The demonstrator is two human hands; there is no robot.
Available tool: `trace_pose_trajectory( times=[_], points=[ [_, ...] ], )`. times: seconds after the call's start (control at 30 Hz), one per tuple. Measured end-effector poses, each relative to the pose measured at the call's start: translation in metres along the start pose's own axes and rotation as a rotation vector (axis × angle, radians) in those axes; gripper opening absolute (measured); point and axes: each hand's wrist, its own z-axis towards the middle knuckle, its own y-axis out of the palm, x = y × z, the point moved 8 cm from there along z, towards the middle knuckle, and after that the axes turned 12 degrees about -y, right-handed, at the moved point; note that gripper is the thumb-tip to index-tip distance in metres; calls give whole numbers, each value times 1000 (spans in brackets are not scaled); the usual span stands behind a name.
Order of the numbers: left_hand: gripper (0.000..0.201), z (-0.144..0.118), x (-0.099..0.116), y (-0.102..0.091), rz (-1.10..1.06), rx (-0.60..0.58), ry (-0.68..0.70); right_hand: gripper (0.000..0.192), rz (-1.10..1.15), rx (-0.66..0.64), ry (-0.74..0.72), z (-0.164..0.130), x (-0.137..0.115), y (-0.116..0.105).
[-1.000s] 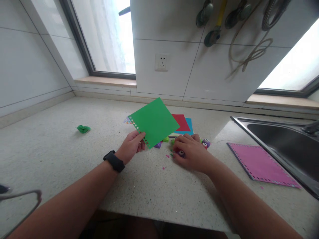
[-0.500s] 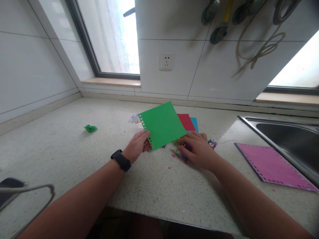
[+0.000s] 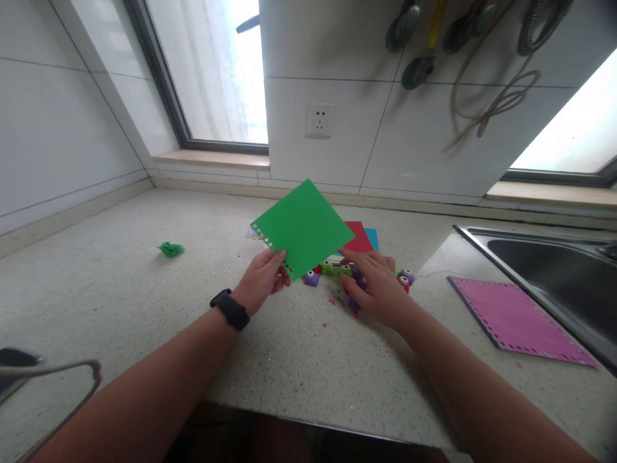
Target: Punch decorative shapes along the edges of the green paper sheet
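A green paper sheet [image 3: 303,228] with a row of small punched holes along its left edge is pinched between the thumb and fingers of my left hand [image 3: 264,271], raised above the counter and tilted. My right hand [image 3: 373,283] hovers low at the sheet's right corner, fingers apart, over a cluster of small punch-like pieces with round eyes. A purple piece [image 3: 354,302] lies partly under its thumb, and a green piece [image 3: 345,271] shows between its fingers. Another purple piece [image 3: 311,278] and another green one [image 3: 328,267] sit just below the sheet.
Red paper [image 3: 359,236] and blue paper [image 3: 371,238] lie behind my right hand. Pink paper [image 3: 520,318] with a punched border rests beside the sink [image 3: 535,257]. Crumpled green paper [image 3: 171,249] is at left. Pink paper bits [image 3: 324,325] dot the counter [image 3: 284,366].
The green sheet has turned and shifted left and up, away from my right hand. More of the small pieces now show below it. My right fingers have spread somewhat.
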Motion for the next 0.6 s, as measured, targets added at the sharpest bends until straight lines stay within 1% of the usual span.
trace_pose_trajectory(
  times=[0.03, 0.07, 0.17, 0.23, 0.37, 0.47, 0.6],
  points=[
    [39, 1, 0, -3, -40, 18, -1, 40, -11, 8, -3, 0, -1, 1],
    [38, 2, 1, -6, -72, 31, 1, 38, -22, 16, -5, 1, -2, 1],
    [36, 5, 2, -9, -101, 42, 20, 24, -58, 42, 6, 3, -6, 0],
    [34, 6, 4, -10, -106, 43, 39, 21, -87, 29, 4, 6, -11, 1],
    [36, 6, 5, -10, -145, 40, 48, 19, -171, -65, -6, 16, -12, 9],
    [39, 5, 5, -9, -159, 38, 34, 23, -202, -138, 6, 29, -3, 17],
    [39, 5, 5, -8, -187, 33, 24, 28, -195, -286, -24, 48, 8, 31]
  ],
)
